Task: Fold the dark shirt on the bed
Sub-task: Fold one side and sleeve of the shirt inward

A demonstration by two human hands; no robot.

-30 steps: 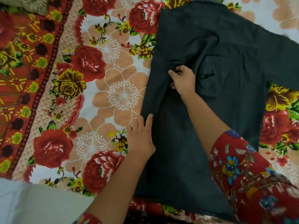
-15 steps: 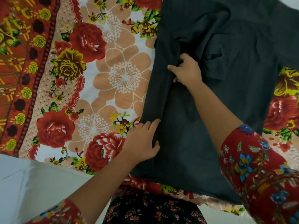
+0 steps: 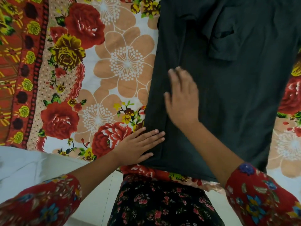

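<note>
The dark shirt (image 3: 236, 98) lies flat on the flowered bed sheet (image 3: 114, 66), its left side folded inward and a short sleeve lying across its upper middle. My left hand (image 3: 140, 144) rests flat with fingers spread on the shirt's lower left corner, near the hem. My right hand (image 3: 182, 95) is open and blurred, palm down on the folded left strip of the shirt, above the left hand. Neither hand grips any cloth. The shirt's top runs out of the frame.
The bed's near edge runs just below the shirt's hem. Pale floor (image 3: 32, 162) shows at lower left. My dark flowered skirt (image 3: 162, 204) and red flowered sleeves fill the bottom of the view. The sheet has a red patterned border (image 3: 19, 62) at far left.
My right hand let go of the bunched cloth near the sleeve and slid down the folded strip with fingers flat. My left hand flattened on the lower left corner. The view tipped toward the bed's edge.
</note>
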